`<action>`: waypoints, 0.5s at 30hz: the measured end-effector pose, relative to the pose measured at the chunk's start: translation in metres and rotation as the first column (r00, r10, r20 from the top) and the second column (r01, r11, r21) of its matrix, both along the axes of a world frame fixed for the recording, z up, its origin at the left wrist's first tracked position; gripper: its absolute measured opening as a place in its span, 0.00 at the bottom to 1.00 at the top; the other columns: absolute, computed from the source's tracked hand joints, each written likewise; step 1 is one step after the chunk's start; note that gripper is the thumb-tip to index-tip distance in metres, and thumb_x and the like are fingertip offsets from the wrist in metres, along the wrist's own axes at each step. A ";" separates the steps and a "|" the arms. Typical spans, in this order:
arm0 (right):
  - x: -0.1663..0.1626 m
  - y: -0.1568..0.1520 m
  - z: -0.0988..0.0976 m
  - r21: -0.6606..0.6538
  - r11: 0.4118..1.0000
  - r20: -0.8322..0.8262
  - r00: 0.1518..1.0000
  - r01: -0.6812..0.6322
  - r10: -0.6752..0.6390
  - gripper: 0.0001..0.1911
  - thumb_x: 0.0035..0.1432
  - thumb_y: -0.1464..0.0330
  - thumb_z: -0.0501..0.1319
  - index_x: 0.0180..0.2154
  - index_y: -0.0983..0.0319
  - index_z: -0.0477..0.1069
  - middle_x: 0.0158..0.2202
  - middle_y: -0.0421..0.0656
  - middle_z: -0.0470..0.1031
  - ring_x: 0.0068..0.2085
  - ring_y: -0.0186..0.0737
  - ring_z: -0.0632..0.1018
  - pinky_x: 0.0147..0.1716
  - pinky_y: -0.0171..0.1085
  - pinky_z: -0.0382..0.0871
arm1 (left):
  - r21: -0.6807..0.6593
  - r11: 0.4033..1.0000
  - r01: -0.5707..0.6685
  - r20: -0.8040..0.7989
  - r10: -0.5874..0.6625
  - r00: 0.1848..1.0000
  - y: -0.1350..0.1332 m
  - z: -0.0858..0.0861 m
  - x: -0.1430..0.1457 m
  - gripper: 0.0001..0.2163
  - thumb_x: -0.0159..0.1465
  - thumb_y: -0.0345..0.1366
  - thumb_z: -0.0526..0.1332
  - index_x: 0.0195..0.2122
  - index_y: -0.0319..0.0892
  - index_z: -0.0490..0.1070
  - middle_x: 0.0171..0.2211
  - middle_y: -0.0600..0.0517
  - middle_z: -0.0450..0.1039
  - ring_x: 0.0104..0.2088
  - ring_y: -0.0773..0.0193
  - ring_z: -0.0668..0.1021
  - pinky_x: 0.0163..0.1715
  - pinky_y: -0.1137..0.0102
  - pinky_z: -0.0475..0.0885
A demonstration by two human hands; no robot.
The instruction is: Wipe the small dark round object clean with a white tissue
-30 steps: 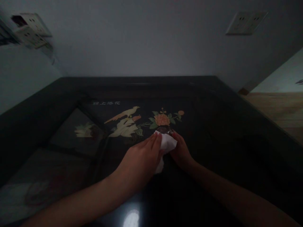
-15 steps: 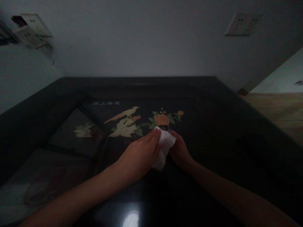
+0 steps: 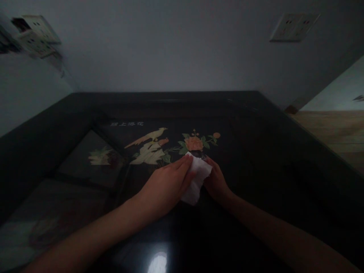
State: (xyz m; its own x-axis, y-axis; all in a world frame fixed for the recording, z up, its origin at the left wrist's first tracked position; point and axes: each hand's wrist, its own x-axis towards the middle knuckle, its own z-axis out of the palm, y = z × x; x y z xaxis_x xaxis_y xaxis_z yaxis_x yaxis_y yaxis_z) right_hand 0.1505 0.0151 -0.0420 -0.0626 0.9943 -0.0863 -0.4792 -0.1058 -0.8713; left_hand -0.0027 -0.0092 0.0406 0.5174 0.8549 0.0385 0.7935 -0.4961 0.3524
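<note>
My left hand (image 3: 171, 180) is closed on a white tissue (image 3: 196, 178), its fingers pressed flat along the tissue's upper left part. Close on the other side, my right hand (image 3: 216, 180) is closed around a small dark, shiny object (image 3: 199, 154). Only the object's top edge shows above the tissue, which touches it, so its kind is hidden. Both hands are just above a glossy black tabletop (image 3: 244, 227). Beyond the fingers lies an inlaid orange flower (image 3: 194, 143) with green leaves, part of the table's decoration.
An inlaid pale bird (image 3: 153, 135) on a rock decorates the table, with white characters (image 3: 127, 124) behind it. The far table edge meets a grey wall (image 3: 170, 45). Sockets (image 3: 295, 27) are on the wall at right, and more sockets (image 3: 36, 36) at left. Wooden floor (image 3: 332, 129) shows at right.
The tissue's lower end has shifted slightly left, and my left hand has moved very little with it. My right hand stays nearly where it was.
</note>
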 end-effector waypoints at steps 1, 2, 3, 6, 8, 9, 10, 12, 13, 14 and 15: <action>0.000 0.000 0.000 0.001 1.000 -0.001 1.000 0.002 -0.002 0.17 0.46 0.54 0.68 0.33 0.58 0.76 0.29 0.38 0.76 0.28 0.36 0.72 0.28 0.34 0.66 | 0.001 1.000 0.007 0.013 -0.007 1.000 -0.002 0.001 0.000 0.21 0.70 0.38 0.45 0.60 0.34 0.60 0.59 0.40 0.65 0.57 0.56 0.71 0.55 0.60 0.69; 0.000 0.000 -0.001 -0.001 1.000 -0.004 1.000 0.005 -0.005 0.17 0.46 0.53 0.67 0.34 0.58 0.76 0.29 0.38 0.76 0.29 0.37 0.73 0.29 0.34 0.66 | 0.001 1.000 0.020 0.039 -0.020 0.999 -0.003 0.002 0.000 0.21 0.70 0.38 0.44 0.60 0.34 0.59 0.60 0.40 0.64 0.58 0.56 0.70 0.56 0.60 0.68; 0.000 0.000 -0.002 -0.008 1.000 -0.006 1.000 0.009 -0.009 0.17 0.46 0.54 0.67 0.34 0.58 0.76 0.30 0.39 0.77 0.30 0.38 0.74 0.30 0.35 0.67 | 0.001 0.999 0.037 0.076 -0.037 0.996 -0.003 0.001 0.001 0.21 0.70 0.39 0.44 0.61 0.34 0.58 0.61 0.40 0.62 0.60 0.56 0.68 0.57 0.60 0.67; 0.001 -0.001 -0.008 0.021 1.000 0.033 0.999 0.019 -0.019 0.16 0.46 0.57 0.67 0.38 0.57 0.76 0.33 0.40 0.78 0.34 0.41 0.76 0.35 0.38 0.70 | -0.001 0.994 0.108 0.210 -0.105 0.972 0.001 -0.005 0.003 0.23 0.70 0.39 0.45 0.64 0.36 0.53 0.65 0.41 0.55 0.64 0.58 0.61 0.61 0.60 0.62; 0.002 -0.002 -0.012 0.088 0.996 0.112 0.994 -0.010 0.000 0.15 0.46 0.61 0.67 0.38 0.57 0.76 0.34 0.41 0.79 0.37 0.43 0.76 0.38 0.41 0.70 | 0.000 0.989 0.150 0.280 -0.144 0.949 0.007 -0.011 0.003 0.23 0.70 0.38 0.45 0.65 0.38 0.51 0.66 0.43 0.51 0.66 0.59 0.56 0.63 0.59 0.58; 0.003 -0.002 -0.013 0.117 0.993 0.152 0.988 -0.033 0.015 0.14 0.45 0.62 0.67 0.37 0.56 0.76 0.34 0.41 0.79 0.37 0.44 0.76 0.38 0.41 0.70 | 0.000 0.987 0.162 0.303 -0.155 0.940 0.010 -0.014 0.004 0.23 0.70 0.38 0.45 0.65 0.38 0.50 0.67 0.43 0.50 0.66 0.60 0.55 0.64 0.59 0.56; 0.005 -0.002 -0.012 0.133 0.990 0.183 0.983 -0.055 0.030 0.12 0.44 0.64 0.68 0.35 0.56 0.76 0.34 0.41 0.79 0.37 0.45 0.76 0.38 0.42 0.70 | -0.003 0.986 0.167 0.316 -0.158 0.936 0.012 -0.017 0.003 0.23 0.70 0.38 0.44 0.65 0.38 0.50 0.67 0.43 0.49 0.67 0.60 0.54 0.64 0.58 0.55; 0.006 -0.003 -0.009 0.135 0.987 0.202 0.978 -0.084 0.056 0.10 0.45 0.65 0.67 0.34 0.56 0.76 0.33 0.41 0.78 0.36 0.45 0.76 0.37 0.42 0.70 | -0.012 0.988 0.156 0.321 -0.144 0.936 0.016 -0.022 0.002 0.24 0.70 0.39 0.45 0.66 0.37 0.48 0.67 0.42 0.48 0.67 0.59 0.53 0.65 0.57 0.54; 0.006 -0.003 -0.007 0.132 0.987 0.197 0.978 -0.089 0.062 0.08 0.47 0.65 0.66 0.34 0.56 0.76 0.33 0.41 0.78 0.36 0.44 0.75 0.37 0.41 0.70 | -0.019 0.989 0.144 0.318 -0.131 0.939 0.018 -0.024 0.002 0.25 0.70 0.39 0.45 0.66 0.38 0.47 0.67 0.42 0.48 0.67 0.59 0.53 0.64 0.57 0.54; 0.006 -0.003 -0.005 0.128 0.988 0.192 0.979 -0.089 0.064 0.07 0.49 0.64 0.64 0.34 0.56 0.75 0.33 0.41 0.78 0.36 0.44 0.75 0.37 0.41 0.69 | -0.029 0.991 0.130 0.309 -0.115 0.944 0.018 -0.026 0.001 0.25 0.70 0.40 0.45 0.66 0.38 0.46 0.67 0.41 0.47 0.67 0.58 0.53 0.64 0.56 0.55; 0.006 -0.002 -0.003 0.123 0.989 0.186 0.981 -0.085 0.061 0.07 0.51 0.63 0.63 0.34 0.56 0.75 0.33 0.41 0.77 0.36 0.44 0.75 0.37 0.41 0.69 | -0.042 0.993 0.113 0.299 -0.095 0.949 0.019 -0.027 0.000 0.25 0.70 0.40 0.45 0.66 0.38 0.46 0.67 0.41 0.47 0.67 0.58 0.53 0.64 0.56 0.55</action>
State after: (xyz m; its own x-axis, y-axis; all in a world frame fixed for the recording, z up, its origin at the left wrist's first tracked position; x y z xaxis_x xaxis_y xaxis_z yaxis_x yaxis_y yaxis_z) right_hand 0.1565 0.0127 -0.0454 -0.1303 0.9911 0.0268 -0.3076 -0.0147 -0.9514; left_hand -0.0024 0.0097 0.0139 0.5767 0.8021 0.1553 0.5942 -0.5423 0.5941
